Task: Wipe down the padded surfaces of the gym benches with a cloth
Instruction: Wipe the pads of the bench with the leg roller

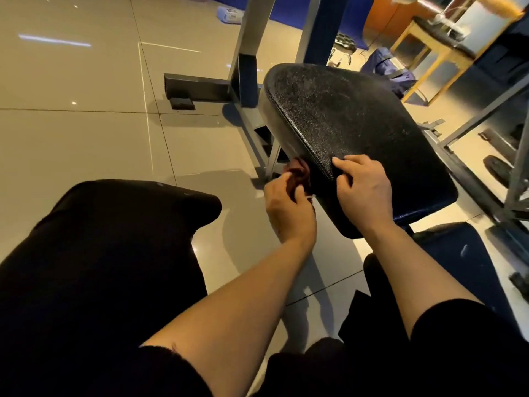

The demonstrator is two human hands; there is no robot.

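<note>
A black textured bench pad (352, 121) tilts up in the middle of the head view, dusty on top. My left hand (289, 207) grips a dark reddish cloth (383, 173) bunched against the pad's left side edge, just below its rim. My right hand (363, 190) rests on the pad's near left corner with its fingers curled over the edge. A second blue padded seat (461, 262) lies lower right, partly hidden by my right forearm.
The bench's grey steel frame (252, 90) and foot stand on a glossy tiled floor (86, 124). My black-clad knee (108, 242) fills the lower left. A wooden stool (440, 50), a blue bag (383, 64) and weight plates (498, 167) lie at right.
</note>
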